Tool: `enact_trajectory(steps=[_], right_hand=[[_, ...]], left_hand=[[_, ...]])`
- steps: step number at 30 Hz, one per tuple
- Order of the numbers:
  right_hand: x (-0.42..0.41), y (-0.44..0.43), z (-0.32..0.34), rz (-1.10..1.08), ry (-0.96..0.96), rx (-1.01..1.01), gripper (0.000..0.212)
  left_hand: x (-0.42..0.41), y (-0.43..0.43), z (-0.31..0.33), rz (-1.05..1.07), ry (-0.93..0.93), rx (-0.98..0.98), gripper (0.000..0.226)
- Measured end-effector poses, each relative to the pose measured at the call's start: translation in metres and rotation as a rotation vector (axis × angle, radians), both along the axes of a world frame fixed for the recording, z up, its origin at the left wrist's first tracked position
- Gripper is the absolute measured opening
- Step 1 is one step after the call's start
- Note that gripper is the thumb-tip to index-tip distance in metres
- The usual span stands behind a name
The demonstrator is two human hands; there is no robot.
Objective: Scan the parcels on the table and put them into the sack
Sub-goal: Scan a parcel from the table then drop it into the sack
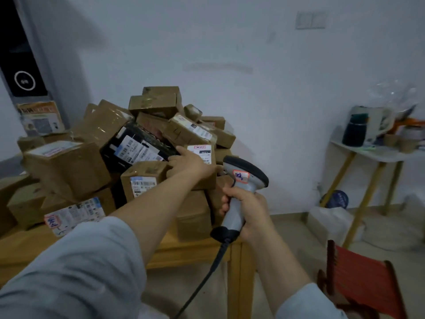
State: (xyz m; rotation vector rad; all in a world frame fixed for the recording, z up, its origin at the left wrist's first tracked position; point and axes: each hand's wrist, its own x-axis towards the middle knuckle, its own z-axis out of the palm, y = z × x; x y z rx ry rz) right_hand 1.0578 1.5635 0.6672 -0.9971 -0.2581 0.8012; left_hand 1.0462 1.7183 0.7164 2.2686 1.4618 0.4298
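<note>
A heap of brown cardboard parcels [69,166] with white labels covers the wooden table [188,249]. My left hand [190,163] reaches into the heap and grips a small brown parcel with a red-and-white label [203,151], index finger stretched along its top left corner. A black parcel [138,146] lies just left of that hand. My right hand [247,210] holds a grey handheld barcode scanner [243,180] by its handle, its head close to the right of the labelled parcel. The scanner's black cable [207,275] hangs down. No sack is in view.
A red slatted chair [361,277] stands at the lower right. A white side table with yellow legs [368,153] holding cups and bottles is against the right wall. White bags [331,219] lie on the floor beneath it. A dark door panel [20,65] is at the far left.
</note>
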Motion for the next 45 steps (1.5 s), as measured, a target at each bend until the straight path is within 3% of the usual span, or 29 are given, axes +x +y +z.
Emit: enact_trajectory(steps=[6, 11, 17, 21, 26, 28, 31, 35, 38, 42, 45], right_hand=[[0.021, 0.000, -0.012, 0.000, 0.033, 0.012, 0.007], [0.030, -0.001, -0.010, -0.021, 0.040, 0.020, 0.008], [0.025, 0.007, 0.006, -0.136, 0.059, 0.132, 0.010], [0.010, 0.023, 0.023, -0.179, 0.031, 0.130, 0.041], [-0.027, 0.038, 0.038, -0.018, 0.041, 0.176, 0.045], [-0.043, 0.043, 0.036, 0.045, 0.012, 0.142, 0.047], [-0.062, 0.049, 0.030, 0.111, -0.001, 0.141, 0.053], [-0.077, 0.052, 0.026, 0.173, 0.048, 0.163, 0.052], [-0.085, 0.056, 0.023, 0.191, 0.043, 0.184, 0.059], [-0.091, 0.060, 0.020, 0.202, 0.043, 0.221, 0.054], [-0.098, 0.064, 0.017, 0.211, 0.043, 0.225, 0.041]], left_hand=[[0.019, 0.009, -0.005, -0.001, 0.026, 0.037, 0.135], [0.003, 0.011, 0.008, -0.065, -0.089, 0.094, 0.128], [-0.071, 0.020, 0.030, -0.270, -0.124, 0.194, 0.131], [-0.138, 0.021, 0.037, -0.423, -0.090, 0.163, 0.133], [-0.206, 0.020, 0.034, -0.525, 0.081, 0.177, 0.133], [-0.226, 0.021, 0.032, -0.507, 0.070, 0.152, 0.130], [-0.251, 0.022, 0.032, -0.431, -0.047, 0.119, 0.124], [-0.271, 0.018, 0.028, -0.378, -0.526, -0.124, 0.093], [-0.276, 0.016, 0.023, -0.330, -0.747, -0.209, 0.076], [-0.285, 0.016, 0.021, -0.379, -0.903, -0.525, 0.078], [-0.285, 0.013, 0.020, -0.295, -0.954, -0.577, 0.088]])
